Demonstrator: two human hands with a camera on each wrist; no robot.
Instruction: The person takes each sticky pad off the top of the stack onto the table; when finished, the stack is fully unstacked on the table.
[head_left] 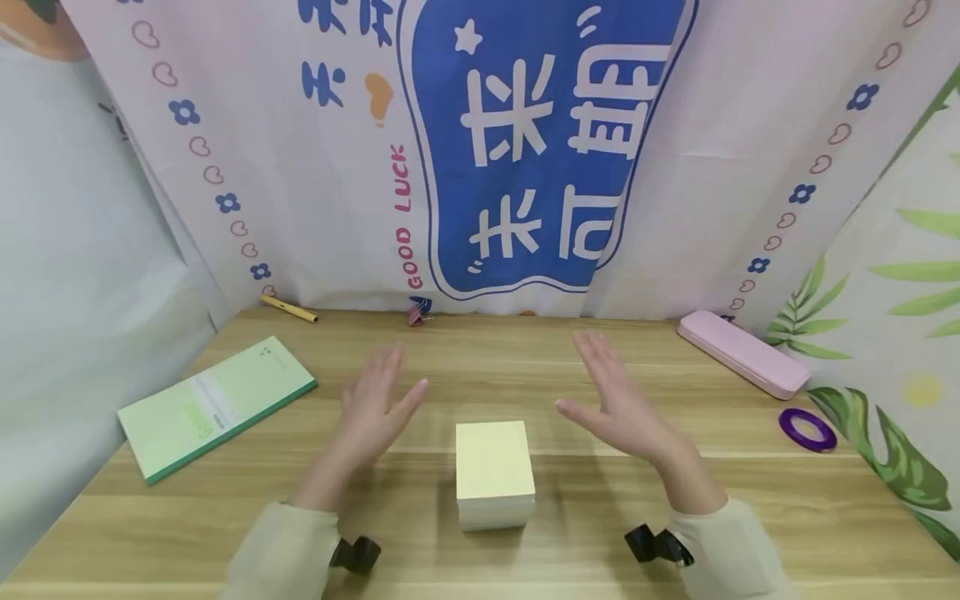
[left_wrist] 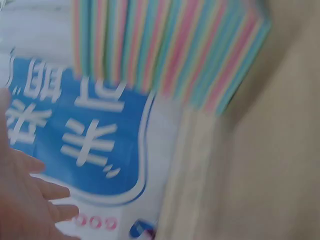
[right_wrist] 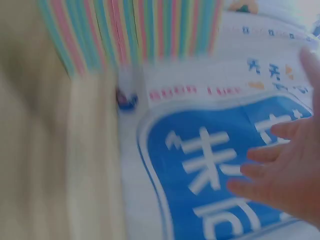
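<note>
A thick block of sticky notes point(head_left: 495, 462), pale yellow on top, stands on the wooden table point(head_left: 510, 358) between my two hands. Pink, yellow and teal layers stripe its side in the left wrist view, where the block point(left_wrist: 165, 45) fills the upper part. My left hand point(head_left: 375, 412) is held to the left of it, fingers extended and thumb spread, holding nothing. On the other side, my right hand point(head_left: 618, 408) is likewise spread, apart from the block. Both palms face inward.
At the left lies a green notepad point(head_left: 217, 408), with a yellow pen point(head_left: 288, 308) behind it. A small pink clip point(head_left: 417, 314) sits at the back edge. To the right are a pink pencil case point(head_left: 742, 353) and a roll of purple tape point(head_left: 807, 430). A printed curtain point(head_left: 645, 250) hangs behind.
</note>
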